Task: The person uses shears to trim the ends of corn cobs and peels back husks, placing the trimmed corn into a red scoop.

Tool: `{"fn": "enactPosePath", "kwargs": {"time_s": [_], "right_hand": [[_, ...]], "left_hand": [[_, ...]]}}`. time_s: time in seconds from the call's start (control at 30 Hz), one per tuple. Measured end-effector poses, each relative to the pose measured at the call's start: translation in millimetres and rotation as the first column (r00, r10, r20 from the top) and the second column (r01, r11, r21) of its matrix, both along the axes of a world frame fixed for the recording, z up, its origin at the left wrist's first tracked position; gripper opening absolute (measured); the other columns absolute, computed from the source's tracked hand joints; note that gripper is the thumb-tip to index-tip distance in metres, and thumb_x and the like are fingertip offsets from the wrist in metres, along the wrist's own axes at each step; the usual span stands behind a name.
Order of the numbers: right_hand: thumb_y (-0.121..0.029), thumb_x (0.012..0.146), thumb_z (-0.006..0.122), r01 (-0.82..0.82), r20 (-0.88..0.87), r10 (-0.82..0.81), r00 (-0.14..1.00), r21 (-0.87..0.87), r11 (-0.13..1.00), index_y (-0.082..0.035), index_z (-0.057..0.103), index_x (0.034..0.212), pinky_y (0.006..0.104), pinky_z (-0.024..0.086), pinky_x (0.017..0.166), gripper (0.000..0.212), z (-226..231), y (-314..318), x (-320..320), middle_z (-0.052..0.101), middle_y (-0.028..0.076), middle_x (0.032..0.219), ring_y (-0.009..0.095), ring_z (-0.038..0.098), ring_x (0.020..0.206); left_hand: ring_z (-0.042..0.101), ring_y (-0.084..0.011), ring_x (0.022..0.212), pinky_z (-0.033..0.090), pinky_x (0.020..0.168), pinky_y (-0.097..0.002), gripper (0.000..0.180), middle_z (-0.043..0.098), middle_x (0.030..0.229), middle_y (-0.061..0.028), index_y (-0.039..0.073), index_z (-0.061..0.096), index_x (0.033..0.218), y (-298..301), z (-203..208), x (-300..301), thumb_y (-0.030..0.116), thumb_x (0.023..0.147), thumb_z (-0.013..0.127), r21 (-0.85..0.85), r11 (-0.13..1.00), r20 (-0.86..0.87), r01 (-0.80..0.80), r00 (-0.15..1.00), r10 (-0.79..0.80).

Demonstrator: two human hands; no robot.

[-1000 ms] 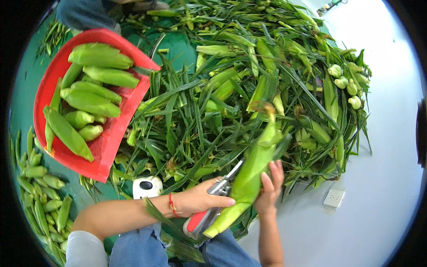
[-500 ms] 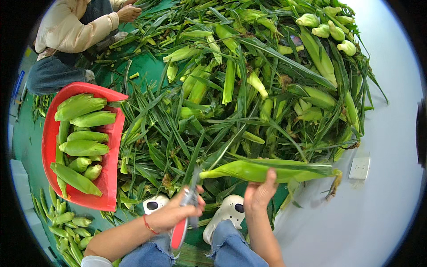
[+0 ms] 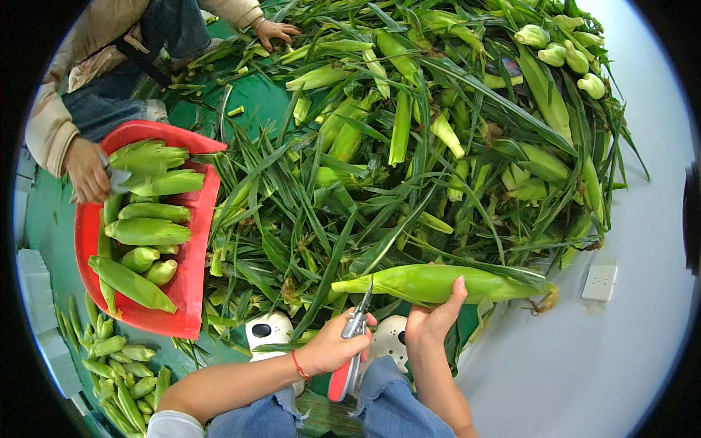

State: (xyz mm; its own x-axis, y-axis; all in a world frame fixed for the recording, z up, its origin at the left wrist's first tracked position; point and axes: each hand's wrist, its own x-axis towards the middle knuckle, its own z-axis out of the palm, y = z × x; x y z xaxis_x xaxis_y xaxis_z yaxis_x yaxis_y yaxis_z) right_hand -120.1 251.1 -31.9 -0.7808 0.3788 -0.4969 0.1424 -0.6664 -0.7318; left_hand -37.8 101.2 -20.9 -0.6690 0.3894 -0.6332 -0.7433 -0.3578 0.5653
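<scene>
The step in hand looks to be trimming the stalk end of one husk-covered ear of corn (image 3: 475, 286). The ear lies almost level across the front of the heap of leaves and unshucked corn (image 3: 292, 197), above the person's knees, its pale stalk end (image 3: 340, 287) toward the left and its brown silk (image 3: 544, 300) toward the right. The right hand (image 3: 431, 321) cups it from below near mid-length, thumb up along the near side; its fingers are mostly hidden behind the husk. The left hand (image 3: 332, 352) is wrapped around red-handled pruning shears (image 3: 355, 323), blades pointing up, the tip overlapping the stalk just in from its cut end. Whether the stalk sits between the blades or only behind them, I cannot tell, nor how far apart the blades are. A clean cut here would call for the right hand to keep the ear steady, the blades to straddle the stalk squarely, and then a firm squeeze, with the fingertips well clear. To the left, a red plastic scoop (image 3: 191, 303) holds several ears in green husk (image 3: 148, 231), and a co-worker's hand (image 3: 89, 171) is at its far left edge.
</scene>
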Motion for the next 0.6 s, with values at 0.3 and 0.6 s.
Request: {"fn": "enactPosePath", "kwargs": {"time_s": [0.3, 0.6], "right_hand": [[-0.046, 0.082, 0.060, -0.207, 0.054, 0.237, 0.970, -0.331, 0.921, -0.006, 0.052, 0.111, 0.0399, 0.047, 0.089, 0.050, 4.6, 17.1, -3.6, 0.059, 0.012, 0.105, 0.026, 0.057, 0.098], [-0.019, 0.071, 0.068, -0.572, -0.005, 0.573, 0.820, -0.043, 0.819, -0.004, 0.035, 0.134, 0.0398, 0.041, 0.100, 0.073, 5.0, 15.5, 12.1, 0.049, 0.010, 0.124, 0.026, 0.051, 0.113]], "left_hand": [[0.059, -0.0115, 0.070, 0.050, 0.068, -0.0276, 0.034, 0.057, 0.088, -0.0043, 0.002, 0.046, 0.112, -25.9, -19.2, 6.9, 0.006, 0.081, 0.059, -0.091, 0.993, -0.019, 0.073, 0.997, -0.075], [0.061, -0.0272, 0.090, 0.049, 0.078, -0.0354, 0.067, 0.058, 0.100, -0.0184, 0.000, 0.038, 0.119, -24.1, 17.8, -23.8, 0.036, 0.075, 0.075, -0.634, 0.761, -0.319, 0.139, 0.849, -0.421]]}}
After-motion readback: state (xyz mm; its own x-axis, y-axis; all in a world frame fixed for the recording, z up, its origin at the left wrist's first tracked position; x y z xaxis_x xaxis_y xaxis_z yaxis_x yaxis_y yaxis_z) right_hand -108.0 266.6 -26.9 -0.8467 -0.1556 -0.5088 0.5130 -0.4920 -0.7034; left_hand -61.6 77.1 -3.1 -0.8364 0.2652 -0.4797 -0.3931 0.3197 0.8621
